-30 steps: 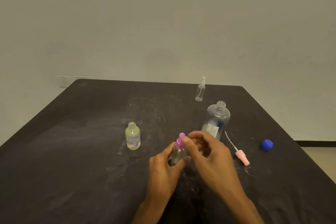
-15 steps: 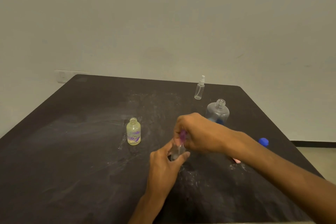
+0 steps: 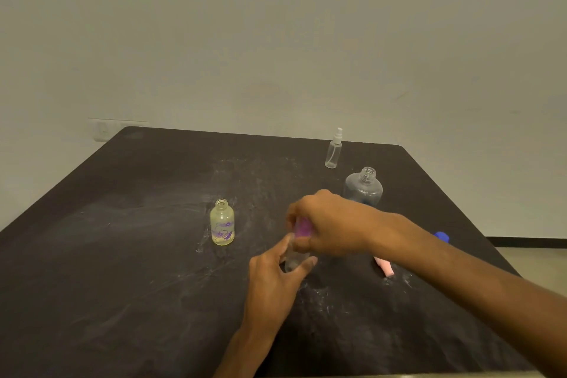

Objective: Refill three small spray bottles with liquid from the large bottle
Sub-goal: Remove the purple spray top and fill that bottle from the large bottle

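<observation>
My left hand (image 3: 273, 279) grips a small clear spray bottle (image 3: 294, 259) standing on the black table (image 3: 122, 285). From above, my right hand (image 3: 328, 224) pinches that bottle's purple spray cap (image 3: 303, 228). Behind my right hand stands the large clear bottle (image 3: 363, 187), uncapped, its lower part hidden. A small yellowish bottle (image 3: 222, 222) with a purple print stands open to the left. A thin clear spray bottle (image 3: 333, 149) with its white sprayer on stands at the back.
A pink sprayer head (image 3: 384, 267) lies on the table right of my hands, partly under my right forearm. A blue cap (image 3: 441, 236) lies near the right edge. White smears streak the tabletop. A wall with a switch plate (image 3: 104, 130) rises behind.
My right hand has swung over the purple cap from the right, and its wrist now hides the large bottle's lower half. My left hand has stayed on the small bottle.
</observation>
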